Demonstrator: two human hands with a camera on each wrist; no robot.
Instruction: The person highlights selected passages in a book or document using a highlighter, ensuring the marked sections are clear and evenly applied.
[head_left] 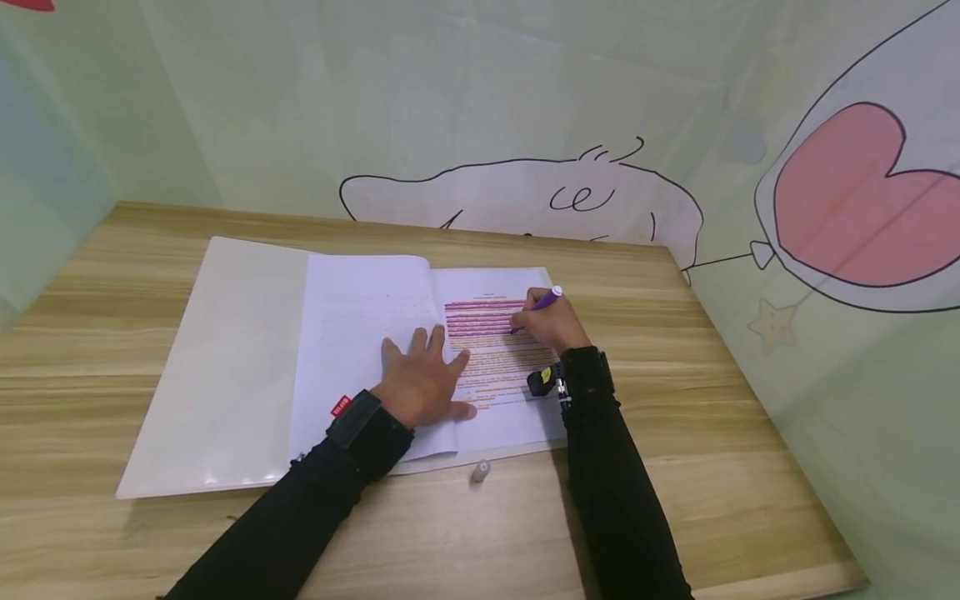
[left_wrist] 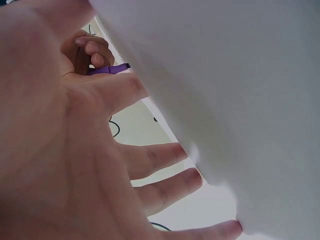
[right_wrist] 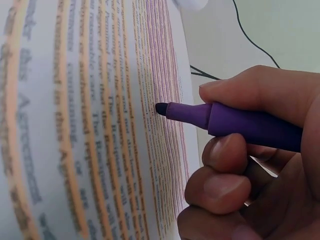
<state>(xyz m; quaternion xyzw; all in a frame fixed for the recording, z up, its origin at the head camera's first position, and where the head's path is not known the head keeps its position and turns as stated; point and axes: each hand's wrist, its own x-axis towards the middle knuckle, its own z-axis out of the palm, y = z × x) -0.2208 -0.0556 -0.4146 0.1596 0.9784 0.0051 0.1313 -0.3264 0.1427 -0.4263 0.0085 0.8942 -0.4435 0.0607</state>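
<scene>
A purple marker (right_wrist: 240, 121) is pinched between the thumb and fingers of my right hand (head_left: 553, 322). Its dark tip (right_wrist: 161, 108) is right at the printed lines of the right-hand page (head_left: 510, 425). Purple strokes (head_left: 483, 318) cover the upper lines there, and orange ones run over the lines lower down. My left hand (head_left: 423, 379) rests with spread, straight fingers across the middle of the open document, partly on the left page (head_left: 360, 333) and partly on the right one. In the left wrist view its fingertips (left_wrist: 192, 176) touch the paper.
The white folder cover (head_left: 210, 367) lies opened out to the left on the wooden table (head_left: 690, 467). A small greyish cap (head_left: 481, 472) lies just below the document's lower edge. Behind the table stands a pale green wall (head_left: 450, 92) with cartoon drawings.
</scene>
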